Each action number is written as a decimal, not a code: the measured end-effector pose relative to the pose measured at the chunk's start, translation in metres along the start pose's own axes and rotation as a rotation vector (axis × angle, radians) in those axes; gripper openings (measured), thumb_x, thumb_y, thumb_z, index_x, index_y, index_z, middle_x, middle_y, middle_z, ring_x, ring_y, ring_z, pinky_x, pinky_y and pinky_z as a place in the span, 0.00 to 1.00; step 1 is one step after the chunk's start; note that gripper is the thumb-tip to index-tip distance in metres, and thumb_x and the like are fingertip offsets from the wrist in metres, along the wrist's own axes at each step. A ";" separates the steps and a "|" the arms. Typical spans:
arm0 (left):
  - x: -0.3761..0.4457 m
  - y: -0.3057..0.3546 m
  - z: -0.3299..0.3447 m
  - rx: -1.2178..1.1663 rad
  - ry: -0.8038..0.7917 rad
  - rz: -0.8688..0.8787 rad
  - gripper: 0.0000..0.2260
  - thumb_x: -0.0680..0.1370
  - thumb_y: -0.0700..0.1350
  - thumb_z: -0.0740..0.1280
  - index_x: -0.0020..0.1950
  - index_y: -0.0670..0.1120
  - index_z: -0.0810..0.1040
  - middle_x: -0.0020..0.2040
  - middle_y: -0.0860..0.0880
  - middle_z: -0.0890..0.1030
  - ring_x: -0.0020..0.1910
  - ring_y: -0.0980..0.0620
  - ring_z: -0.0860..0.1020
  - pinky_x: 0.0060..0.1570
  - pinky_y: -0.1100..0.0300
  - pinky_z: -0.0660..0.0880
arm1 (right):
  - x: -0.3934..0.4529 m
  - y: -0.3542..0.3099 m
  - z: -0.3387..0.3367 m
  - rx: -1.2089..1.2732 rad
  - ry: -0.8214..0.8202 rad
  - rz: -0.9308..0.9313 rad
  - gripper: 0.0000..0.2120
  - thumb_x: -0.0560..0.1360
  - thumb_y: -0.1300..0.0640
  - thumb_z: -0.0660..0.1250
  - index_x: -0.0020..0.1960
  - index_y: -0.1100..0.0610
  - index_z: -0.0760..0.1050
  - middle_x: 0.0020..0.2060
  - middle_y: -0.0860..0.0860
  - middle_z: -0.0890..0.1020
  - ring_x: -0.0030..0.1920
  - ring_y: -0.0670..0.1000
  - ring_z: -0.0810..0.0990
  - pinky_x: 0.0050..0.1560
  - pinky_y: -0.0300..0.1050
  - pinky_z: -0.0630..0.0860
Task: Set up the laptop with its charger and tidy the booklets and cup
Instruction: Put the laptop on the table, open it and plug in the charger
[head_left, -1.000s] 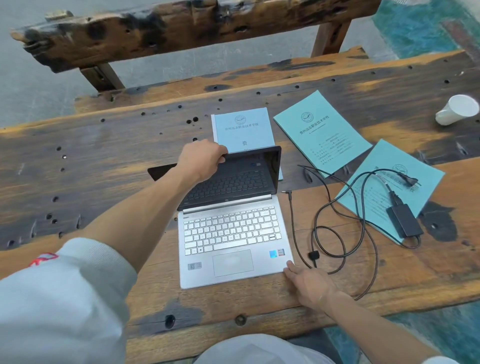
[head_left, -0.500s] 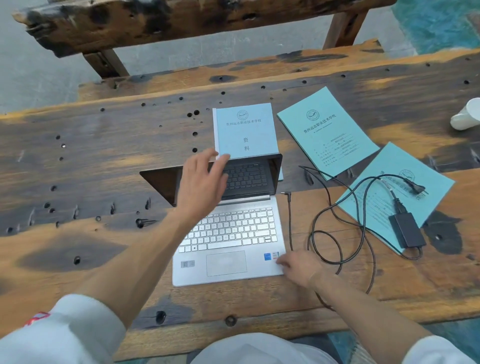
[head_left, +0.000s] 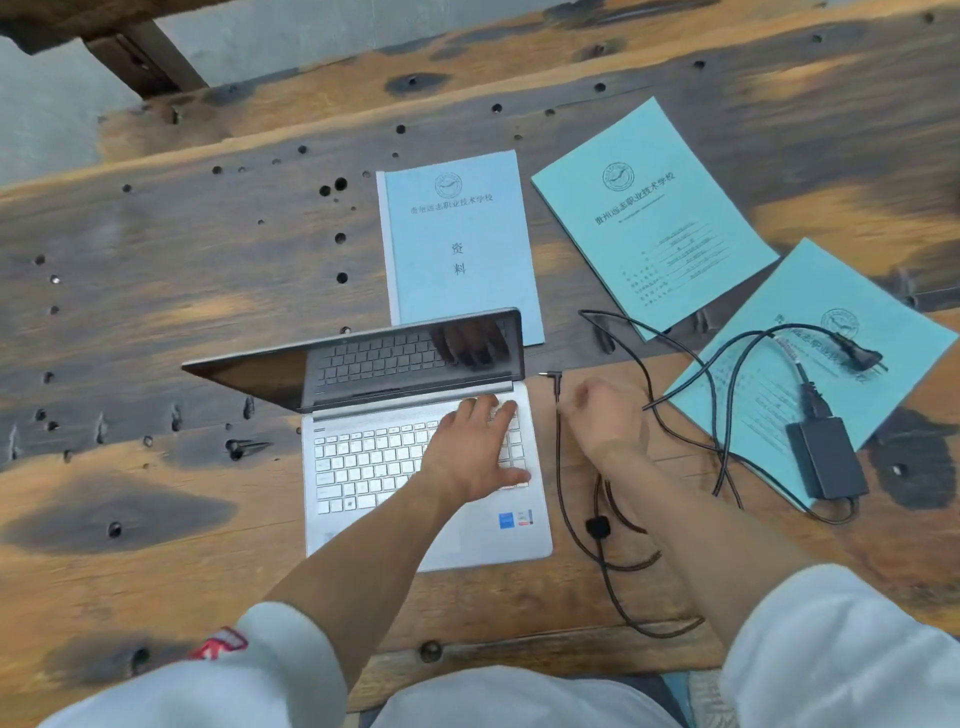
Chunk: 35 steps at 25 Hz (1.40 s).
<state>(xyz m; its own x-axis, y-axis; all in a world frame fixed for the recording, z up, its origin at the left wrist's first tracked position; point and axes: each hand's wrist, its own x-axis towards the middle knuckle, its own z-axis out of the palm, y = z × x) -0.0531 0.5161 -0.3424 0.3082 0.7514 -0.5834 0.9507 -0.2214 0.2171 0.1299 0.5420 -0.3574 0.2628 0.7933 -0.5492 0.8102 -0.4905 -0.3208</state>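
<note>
A silver laptop (head_left: 363, 467) stands open on the wooden table (head_left: 156, 312), its dark screen tilted back. My left hand (head_left: 475, 452) lies flat on the right side of the keyboard, fingers spread. My right hand (head_left: 605, 415) hovers blurred just right of the laptop, over the black charger cable (head_left: 566, 514), whose plug tip (head_left: 550, 375) lies beside the hinge. The black power brick (head_left: 826, 457) rests on a teal booklet (head_left: 857, 322). A second teal booklet (head_left: 649, 218) and a blue booklet (head_left: 457, 239) lie behind the laptop. No cup is in view.
The wall plug (head_left: 857, 356) lies on the right-hand teal booklet. Cable loops trail toward the table's front edge (head_left: 519, 654). A wooden bench (head_left: 156, 67) stands beyond the table.
My left hand left the screen's top edge and came down onto the keyboard. My right hand lifted from the laptop's front right corner and moved up toward the cable plug. The cup has left the view.
</note>
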 end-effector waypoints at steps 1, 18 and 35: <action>0.004 0.003 0.004 0.014 -0.001 -0.026 0.43 0.71 0.69 0.66 0.78 0.50 0.55 0.75 0.46 0.60 0.73 0.44 0.59 0.70 0.47 0.61 | 0.002 -0.004 0.002 -0.001 0.010 0.004 0.15 0.76 0.48 0.64 0.57 0.56 0.76 0.53 0.56 0.81 0.53 0.58 0.79 0.48 0.46 0.73; 0.022 0.013 0.033 0.137 0.105 -0.075 0.47 0.71 0.72 0.60 0.80 0.46 0.48 0.77 0.45 0.55 0.74 0.41 0.55 0.74 0.43 0.53 | -0.002 -0.001 0.038 0.157 0.065 -0.035 0.08 0.76 0.54 0.65 0.52 0.57 0.76 0.48 0.54 0.81 0.47 0.57 0.80 0.45 0.48 0.74; 0.023 0.013 0.033 0.175 0.097 -0.081 0.47 0.71 0.73 0.59 0.79 0.46 0.49 0.77 0.44 0.56 0.73 0.40 0.57 0.73 0.42 0.55 | 0.001 0.005 0.047 0.250 0.056 -0.117 0.05 0.74 0.56 0.68 0.49 0.55 0.77 0.44 0.50 0.81 0.42 0.48 0.77 0.44 0.43 0.74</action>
<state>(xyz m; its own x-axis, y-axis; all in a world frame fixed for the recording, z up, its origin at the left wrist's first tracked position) -0.0327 0.5103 -0.3793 0.2337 0.8254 -0.5138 0.9662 -0.2561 0.0281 0.1098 0.5235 -0.3961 0.2090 0.8650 -0.4561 0.6844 -0.4626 -0.5635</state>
